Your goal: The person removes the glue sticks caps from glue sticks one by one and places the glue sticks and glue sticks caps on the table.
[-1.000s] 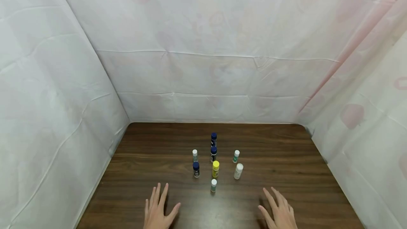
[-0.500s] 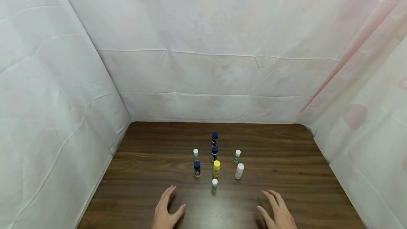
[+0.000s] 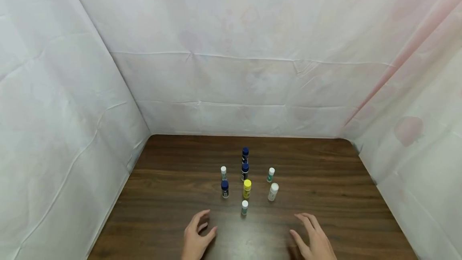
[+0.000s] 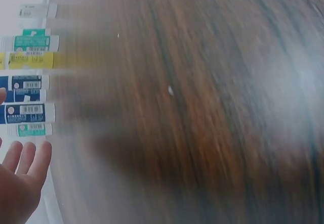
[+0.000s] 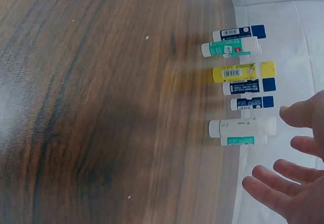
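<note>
Several small glue sticks stand upright on the wooden table. Nearest is a white-capped one with a green label point(image 3: 244, 208); behind it stands a yellow glue stick point(image 3: 247, 189). Three have dark blue caps, among them the blue glue stick on the left point(image 3: 225, 189). A plain white glue stick point(image 3: 273, 192) stands on the right. My left hand point(image 3: 196, 238), fingers loosely bent and thumb apart, is left of the front stick and holds nothing. My right hand point(image 3: 315, 239) is front right of the group, fingers loosely bent and empty.
The dark wooden table point(image 3: 162, 196) has white cloth point(image 3: 231, 79) hanging behind it and along both sides. Two small glue sticks with green labels, one at back left point(image 3: 223, 173) and one at back right point(image 3: 270, 175), complete the group.
My left hand has moved right, nearer the front glue stick, its spread fingers drawing together and bending. The right hand has shifted slightly left. The glue sticks stay in place.
</note>
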Tool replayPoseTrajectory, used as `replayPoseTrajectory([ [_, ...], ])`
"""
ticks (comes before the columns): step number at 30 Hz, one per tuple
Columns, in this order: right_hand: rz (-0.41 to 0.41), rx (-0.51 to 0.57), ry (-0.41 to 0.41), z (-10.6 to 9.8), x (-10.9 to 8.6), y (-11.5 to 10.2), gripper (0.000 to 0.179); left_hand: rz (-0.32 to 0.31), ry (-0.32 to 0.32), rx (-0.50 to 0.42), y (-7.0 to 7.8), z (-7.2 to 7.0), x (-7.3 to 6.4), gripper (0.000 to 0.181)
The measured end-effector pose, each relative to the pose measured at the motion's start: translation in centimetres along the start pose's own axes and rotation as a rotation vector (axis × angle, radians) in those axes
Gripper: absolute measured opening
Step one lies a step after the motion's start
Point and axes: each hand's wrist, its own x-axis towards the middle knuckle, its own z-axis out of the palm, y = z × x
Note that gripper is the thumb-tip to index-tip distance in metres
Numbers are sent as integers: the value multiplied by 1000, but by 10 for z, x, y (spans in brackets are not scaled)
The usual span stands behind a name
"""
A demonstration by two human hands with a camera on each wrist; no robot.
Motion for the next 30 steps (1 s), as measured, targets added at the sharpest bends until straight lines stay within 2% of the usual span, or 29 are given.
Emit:
replayPoseTrajectory([
  [4, -18, 6, -10, -2, 5, -4, 52, -24, -9, -48, 21, 3, -1, 50],
  [7, -32, 5, -18, -4, 8, -7, 51, -29, -14, -69, 25, 6, 0, 50],
  [9, -42, 8, -21, -5, 11, -10, 51, -32, -11, -83, 21, 10, 1, 50],
  [14, -48, 11, -34, -6, 15, -17, 50, -55, -24, -102, -1, 22, 6, 50],
  [17, -54, 16, -37, -6, 18, -21, 49, -55, -36, -105, -8, 27, 8, 50],
  [23, -98, 43, -33, -6, 23, -27, 49, -33, -36, -112, -8, 33, 9, 49],
  [30, -93, 64, -62, -6, 28, -35, 47, -51, -53, -137, -5, 39, 11, 46],
])
